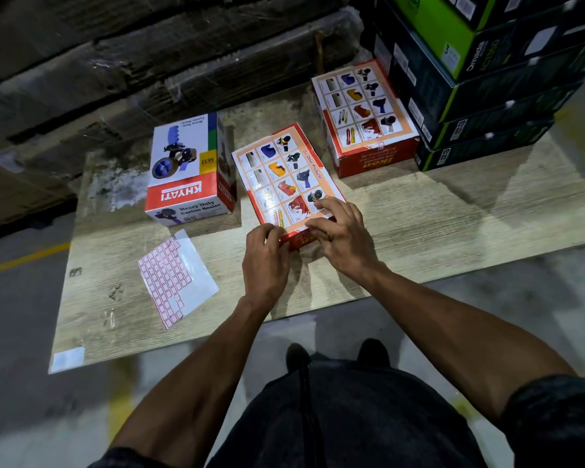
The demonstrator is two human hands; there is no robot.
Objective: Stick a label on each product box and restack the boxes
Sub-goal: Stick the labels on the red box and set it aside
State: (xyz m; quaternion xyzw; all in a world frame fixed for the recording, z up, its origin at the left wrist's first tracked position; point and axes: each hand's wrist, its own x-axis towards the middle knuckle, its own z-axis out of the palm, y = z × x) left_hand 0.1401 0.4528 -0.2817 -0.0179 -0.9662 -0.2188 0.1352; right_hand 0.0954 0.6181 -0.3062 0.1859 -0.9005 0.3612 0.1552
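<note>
Under both hands, at the middle of the wooden worktop (419,224): one flat product box (286,177), lying face up, its top printed with a grid of small product pictures, its sides red.

Left hand (265,261): at the near left corner of that box, fingers curled, fingertips pinching at the box edge. Whether a label sits between them cannot be told.

Right hand (343,231): on the near right part of the same box, fingers (328,206) bent and spread a little, tips pressing on the printed top.

Left of the left-hand fingers, near them on the worktop: label sheet (176,276), white backing with rows of red-bordered stickers, several spaces along one side already bare.

Beyond the left hand, just beside the held box: white and red box (186,167) marked KHYATI, Heavy Duty Carton Sealer, with a yellow patch reading S632.

Beyond the right-hand fingers, apart from the held box: second picture-grid box (362,113), same print, red side towards the viewer.

Further right, touching or nearly touching that second box: stack of dark and green cartons (480,96), several high.

Behind the worktop: wrapped bundles of brown cardboard (149,62).
</note>
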